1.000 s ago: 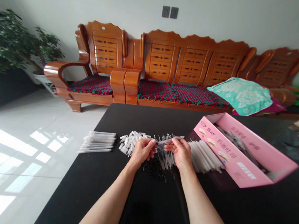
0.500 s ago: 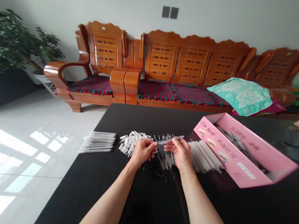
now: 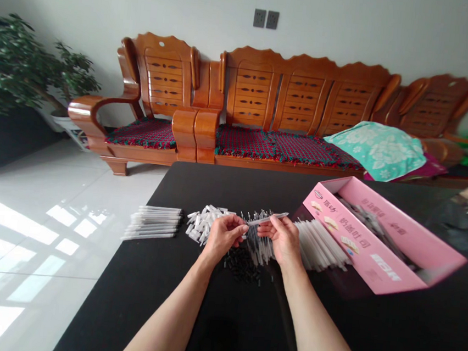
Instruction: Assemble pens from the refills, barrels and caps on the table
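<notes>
Tube (image 3: 261, 220), seemingly in both hands (image 3: 223, 236) (image 3: 284, 240).

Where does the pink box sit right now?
In the head view, the pink box is on the black table, right of the white tubes.

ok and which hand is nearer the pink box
Your right hand. It's left of the pink box, with white tubes between; your left hand is farther left, beside the white pieces.
</notes>
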`<state>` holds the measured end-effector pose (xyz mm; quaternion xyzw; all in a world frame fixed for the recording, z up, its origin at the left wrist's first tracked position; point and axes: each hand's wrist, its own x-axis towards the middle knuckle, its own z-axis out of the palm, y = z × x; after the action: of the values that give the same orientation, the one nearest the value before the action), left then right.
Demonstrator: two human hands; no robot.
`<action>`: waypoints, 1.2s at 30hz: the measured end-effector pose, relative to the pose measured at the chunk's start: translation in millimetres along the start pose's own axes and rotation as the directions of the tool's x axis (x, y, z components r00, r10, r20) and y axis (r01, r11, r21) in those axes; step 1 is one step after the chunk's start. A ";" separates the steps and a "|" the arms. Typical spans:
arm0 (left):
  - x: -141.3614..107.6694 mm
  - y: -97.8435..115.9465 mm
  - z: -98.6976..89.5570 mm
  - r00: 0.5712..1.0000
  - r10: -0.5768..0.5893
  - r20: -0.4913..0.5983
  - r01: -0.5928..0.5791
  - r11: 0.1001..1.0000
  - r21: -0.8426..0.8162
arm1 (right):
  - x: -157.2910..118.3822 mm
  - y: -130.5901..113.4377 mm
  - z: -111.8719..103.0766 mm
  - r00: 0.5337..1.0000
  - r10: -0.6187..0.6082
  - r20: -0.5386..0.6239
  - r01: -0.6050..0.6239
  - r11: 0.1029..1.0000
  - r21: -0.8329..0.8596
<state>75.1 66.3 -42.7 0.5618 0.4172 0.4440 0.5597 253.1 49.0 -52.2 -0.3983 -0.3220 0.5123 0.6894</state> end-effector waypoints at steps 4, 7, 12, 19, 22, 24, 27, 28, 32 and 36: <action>2.8 0.6 -11.9 0.939 0.307 -0.155 -0.224 0.888 0.401 | 3.0 1.2 -4.5 0.999 -0.012 -0.033 0.013 1.000 0.012; 3.7 -1.5 -16.9 0.900 0.435 -0.036 -0.312 0.698 0.645 | 3.1 0.1 -5.3 0.999 -0.005 -0.033 0.005 1.000 -0.018; 1.7 -5.3 -11.0 0.895 0.394 0.208 -0.407 0.534 0.742 | 1.2 -3.0 -2.2 0.999 0.000 -0.054 -0.002 0.999 -0.039; -2.4 -1.5 -7.8 0.914 0.315 0.255 -0.378 0.432 0.819 | -2.8 -7.1 1.2 1.000 -0.013 -0.023 0.012 1.000 -0.025; -2.7 -1.2 -7.8 0.914 0.316 0.255 -0.376 0.421 0.825 | -3.0 -6.4 0.5 1.000 0.023 0.003 -0.023 1.000 -0.017; -2.4 -1.6 -7.3 0.912 0.319 0.258 -0.379 0.415 0.827 | -2.1 -5.3 -1.0 0.999 0.040 0.018 -0.040 0.999 0.015; -1.4 -1.5 -6.8 0.915 0.317 0.249 -0.373 0.435 0.820 | 0.3 -3.6 -4.2 0.998 0.056 0.043 -0.060 0.993 0.100; -1.0 -1.1 -6.8 0.919 0.319 0.234 -0.366 0.462 0.808 | 1.1 -3.1 -5.1 0.997 0.055 0.046 -0.061 0.990 0.125; 0.4 1.6 -7.7 0.943 0.323 0.086 -0.296 0.687 0.664 | 2.0 -3.2 -5.6 0.998 0.044 0.052 -0.051 0.989 0.142; 3.5 -0.8 -8.8 0.977 0.209 -0.049 -0.180 0.923 0.341 | 0.4 -5.2 -1.5 1.000 0.007 0.029 -0.010 0.994 0.106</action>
<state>67.5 72.0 -43.6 0.6680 0.4517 0.4435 0.3912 256.9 48.2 -48.4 -0.3552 -0.3022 0.5374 0.7026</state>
